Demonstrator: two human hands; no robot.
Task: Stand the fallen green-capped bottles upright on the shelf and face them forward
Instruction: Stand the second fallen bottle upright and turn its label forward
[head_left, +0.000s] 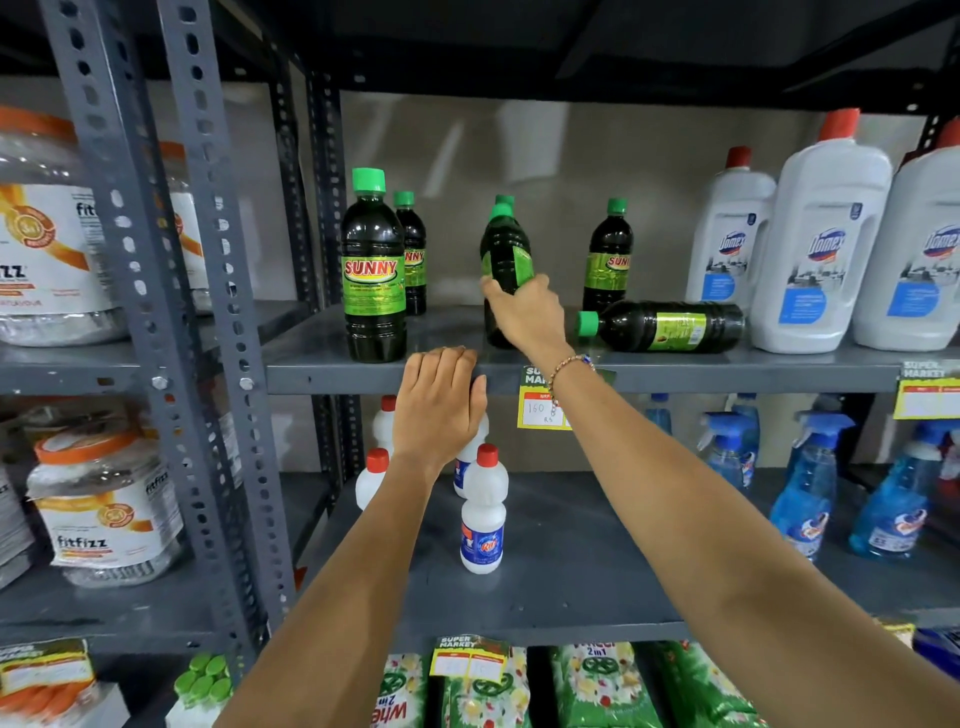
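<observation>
Dark green-capped bottles with green "SUNNY" labels stand on the grey upper shelf (322, 358). One upright bottle (373, 270) faces forward at the front left, a second (413, 254) stands behind it, a third (608, 260) stands further right. My right hand (524, 312) grips the lower half of another bottle (506, 249), which is nearly upright with its label turned to the right. One bottle (665, 326) lies on its side, cap pointing left. My left hand (439, 410) rests flat on the shelf's front edge, holding nothing.
Large white Domex bottles (821, 239) with red caps crowd the shelf's right end. Below are small white red-capped bottles (483, 514) and blue spray bottles (805, 499). Price tags (540, 400) hang on the shelf edge. Clear jars (104, 509) fill the left rack behind perforated posts (208, 312).
</observation>
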